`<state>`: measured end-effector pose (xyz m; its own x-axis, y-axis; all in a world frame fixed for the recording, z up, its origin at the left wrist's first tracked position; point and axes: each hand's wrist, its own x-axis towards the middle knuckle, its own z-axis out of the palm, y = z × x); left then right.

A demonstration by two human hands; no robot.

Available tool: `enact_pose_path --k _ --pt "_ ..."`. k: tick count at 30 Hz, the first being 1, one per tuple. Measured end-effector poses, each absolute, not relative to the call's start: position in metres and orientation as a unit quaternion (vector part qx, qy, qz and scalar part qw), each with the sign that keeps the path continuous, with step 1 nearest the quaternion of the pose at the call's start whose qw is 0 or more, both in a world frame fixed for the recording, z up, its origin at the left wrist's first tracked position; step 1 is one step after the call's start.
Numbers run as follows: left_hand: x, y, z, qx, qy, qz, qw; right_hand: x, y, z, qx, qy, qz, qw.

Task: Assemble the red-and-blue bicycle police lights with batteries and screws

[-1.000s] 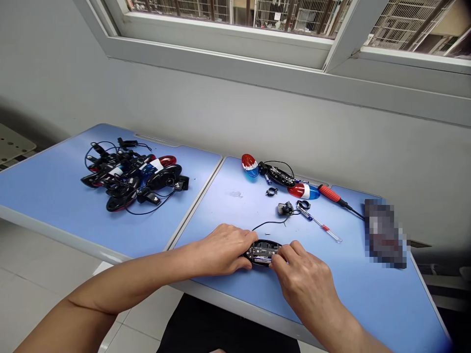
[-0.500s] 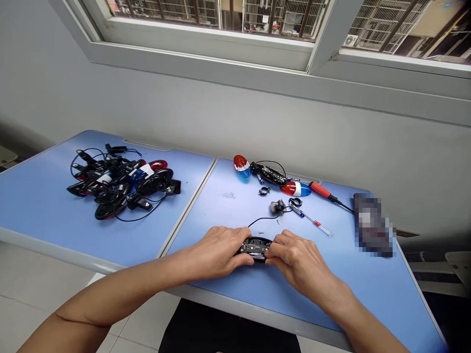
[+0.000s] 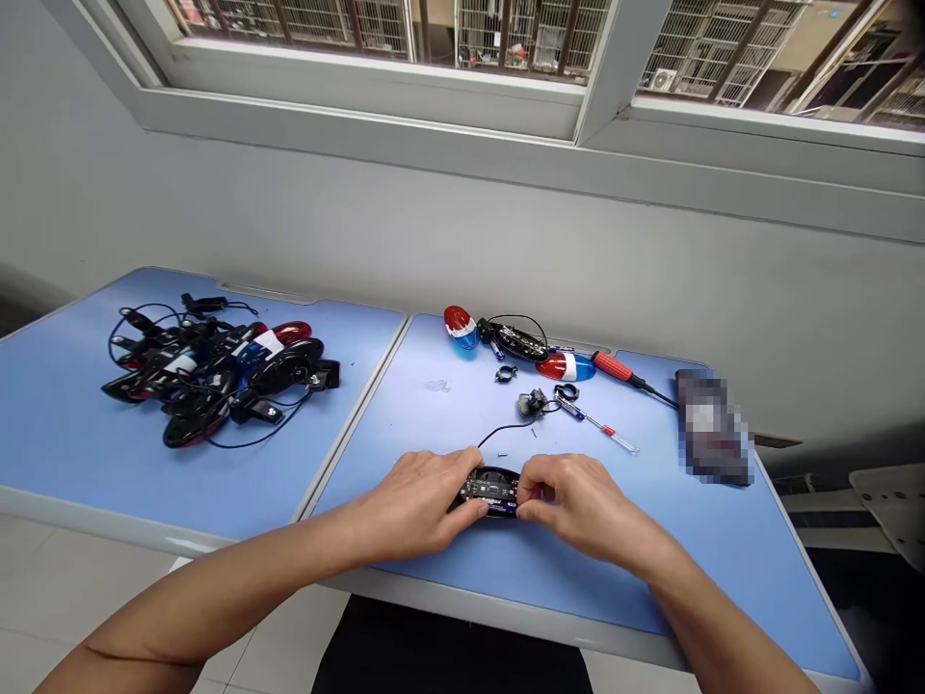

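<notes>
A black oval housing with a circuit board and a blue battery in it lies between my hands near the table's front edge. My left hand grips its left end, thumb in front and fingers behind. At the right end, my right hand has thumb and fingers pinched together on the rim or the battery's end; which one is hidden. A thin black cable runs from the housing to a small black part behind it. Small screws lie just beyond the housing.
Black, red and blue lamp units with cables are heaped on the left table. Along the back right are red-and-blue covers, another open housing, black clamp rings, a clear screwdriver, a red-handled tool and a blurred dark object.
The view has shifted slightly, moving the scene left. My right hand's fingers have bunched closer together at the housing's right end; my left hand keeps its grip.
</notes>
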<state>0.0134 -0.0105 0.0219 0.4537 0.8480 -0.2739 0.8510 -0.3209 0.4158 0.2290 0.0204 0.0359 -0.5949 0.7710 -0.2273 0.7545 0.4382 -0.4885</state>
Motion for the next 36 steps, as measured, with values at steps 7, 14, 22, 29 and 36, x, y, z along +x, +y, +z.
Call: enact_pose_path --k 7,14,22,29,36 --pt "0.011 -0.007 0.022 0.811 0.519 0.004 0.271 0.243 0.028 0.047 -0.487 -0.825 0.284 0.028" --pt "0.014 -0.009 0.016 0.808 0.521 0.021 0.276 0.23 0.027 0.034 -0.487 -0.822 0.293 -0.03" --pt "0.008 -0.004 0.014 0.805 0.502 0.051 0.313 0.234 0.03 0.038 -0.497 -0.8 0.334 -0.047" --pt "-0.002 0.005 0.013 0.815 0.478 0.048 0.324 0.257 0.054 0.035 -0.568 -0.789 0.234 -0.019" --pt "-0.015 0.014 0.018 0.793 0.494 0.132 0.331 0.265 0.065 0.022 -0.594 -0.787 0.153 -0.06"
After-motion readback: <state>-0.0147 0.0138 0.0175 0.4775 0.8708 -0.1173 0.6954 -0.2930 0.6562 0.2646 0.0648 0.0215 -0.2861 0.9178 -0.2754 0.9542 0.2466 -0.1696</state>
